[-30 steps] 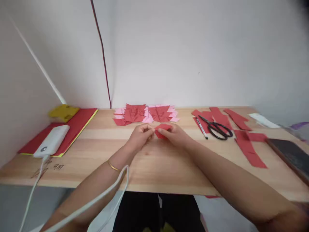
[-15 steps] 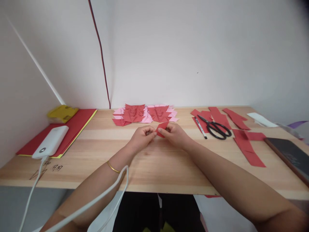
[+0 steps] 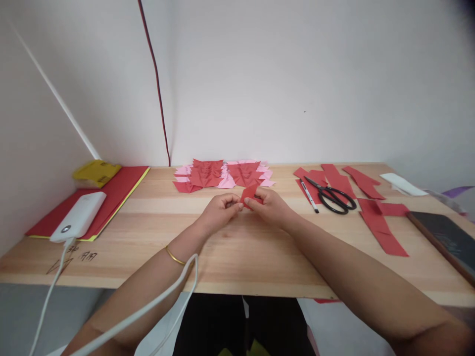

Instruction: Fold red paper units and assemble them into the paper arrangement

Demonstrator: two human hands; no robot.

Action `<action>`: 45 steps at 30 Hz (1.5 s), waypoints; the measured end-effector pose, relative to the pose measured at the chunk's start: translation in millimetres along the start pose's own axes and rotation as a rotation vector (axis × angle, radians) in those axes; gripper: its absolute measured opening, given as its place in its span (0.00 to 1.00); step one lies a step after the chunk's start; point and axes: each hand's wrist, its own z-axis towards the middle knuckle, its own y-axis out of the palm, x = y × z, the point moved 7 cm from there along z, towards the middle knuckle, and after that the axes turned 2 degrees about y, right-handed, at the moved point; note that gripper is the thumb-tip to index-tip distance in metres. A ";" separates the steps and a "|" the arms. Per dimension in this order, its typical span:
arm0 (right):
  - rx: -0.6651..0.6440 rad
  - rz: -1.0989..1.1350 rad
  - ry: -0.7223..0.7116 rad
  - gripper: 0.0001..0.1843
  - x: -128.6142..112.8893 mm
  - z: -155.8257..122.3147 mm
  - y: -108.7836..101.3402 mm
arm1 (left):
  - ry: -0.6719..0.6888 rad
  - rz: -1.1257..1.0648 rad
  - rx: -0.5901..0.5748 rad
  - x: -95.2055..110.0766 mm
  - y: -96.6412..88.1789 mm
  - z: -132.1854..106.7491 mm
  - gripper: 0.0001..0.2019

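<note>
Between my two hands is a small folded piece of red paper (image 3: 249, 193), held just above the wooden table. My left hand (image 3: 222, 210) pinches its left edge with thumb and fingertips. On the other side my right hand (image 3: 270, 206) grips it, thumb pressed on the front and fingers curled behind. The fingers hide part of the folds. Right behind the hands, rows of folded red paper pieces (image 3: 206, 174) and folded pink paper pieces (image 3: 266, 175) lie near the wall.
Black-handled scissors (image 3: 333, 197) and a pen (image 3: 309, 196) lie on red paper strips (image 3: 384, 232) to the right, with a dark phone-like slab (image 3: 443, 240) nearby. At left, a white power bank (image 3: 78, 216) and yellow packet (image 3: 97, 173) rest on red sheets (image 3: 122, 198). A white cable (image 3: 148, 301) crosses my left forearm.
The red paper has tilted slightly and sits a little higher in my fingers. Both hands keep their grip in almost the same place.
</note>
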 end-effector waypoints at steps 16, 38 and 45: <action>0.025 0.532 0.110 0.22 31.0 6.4 16.0 | 0.078 -0.055 0.127 -13.9 -14.7 8.4 0.12; 0.300 0.309 0.181 0.16 26.0 13.4 25.9 | 0.028 -0.265 0.238 -28.9 -18.0 25.6 0.15; 0.255 0.202 0.186 0.16 37.8 19.1 23.5 | -0.012 -0.368 0.323 -29.4 -17.0 33.0 0.17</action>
